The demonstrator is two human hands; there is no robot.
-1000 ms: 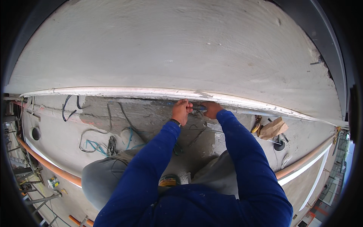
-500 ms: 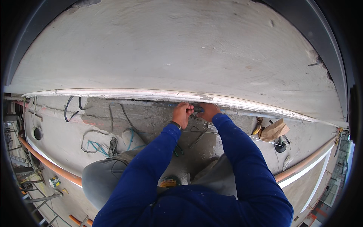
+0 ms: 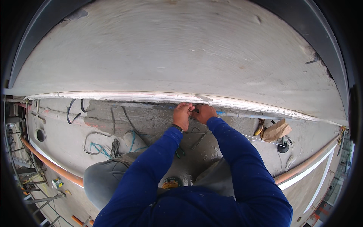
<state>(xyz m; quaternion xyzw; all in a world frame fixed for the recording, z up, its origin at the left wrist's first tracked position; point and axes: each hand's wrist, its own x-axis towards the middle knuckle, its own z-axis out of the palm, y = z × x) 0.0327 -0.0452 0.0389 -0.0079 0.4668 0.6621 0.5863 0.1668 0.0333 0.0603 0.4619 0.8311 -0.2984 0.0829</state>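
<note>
My left hand (image 3: 182,115) is closed in a pinch just under the white ridged moulding (image 3: 140,97) along the wall's foot. Close beside it, my right hand (image 3: 205,114) curls inward, its fingers bent round toward the left fingertips. A small dark bit shows between the two hands, too hidden to name. Behind them a greyish-blue pipe (image 3: 242,115) runs along the underside of the moulding, with a bright blue patch by the right hand. Wet grey mortar (image 3: 159,123) covers the floor below.
A brown paper bag (image 3: 277,130) and a dark round base (image 3: 283,148) with thin rods lie to the right. Cables and a teal cord (image 3: 101,149) are at the left. An orange pipe (image 3: 53,162) borders the ledge. A can (image 3: 172,183) stands between my legs.
My right hand has shifted left, up against my left hand. The dark piece seen between them before is now mostly covered. The view has tilted slightly.
</note>
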